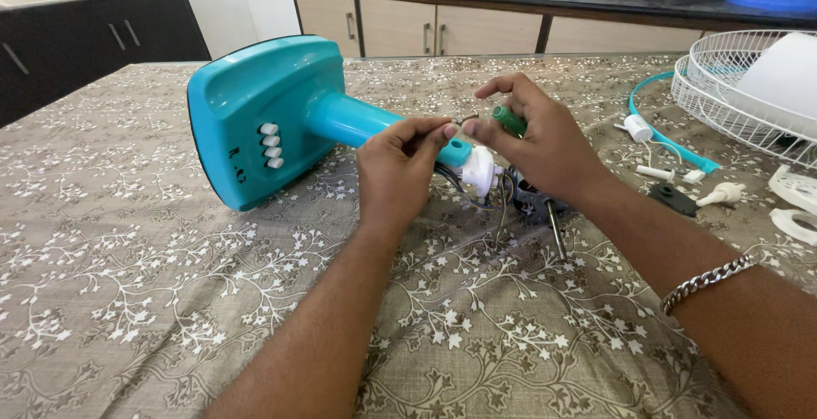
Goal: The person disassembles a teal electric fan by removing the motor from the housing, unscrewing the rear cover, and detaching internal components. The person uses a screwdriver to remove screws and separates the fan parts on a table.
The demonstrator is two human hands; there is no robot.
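Small dark screw [467,119] at frame centre, pinched in the closed grip of the left hand [398,164] — tip touching the green-handled screwdriver [509,119] clasped tight in the right hand [545,142]. Just beneath, white motor housing [478,171] and loose wires at the neck of a teal fan base [264,117] lying tipped on the floral-clothed surface [128,283]. White wire grille [749,87] at upper right — small white parts [722,193] nearby.

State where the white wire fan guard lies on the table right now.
In the head view, the white wire fan guard lies at the table's far right edge, beyond the turquoise plastic ring and to the right of the right hand.
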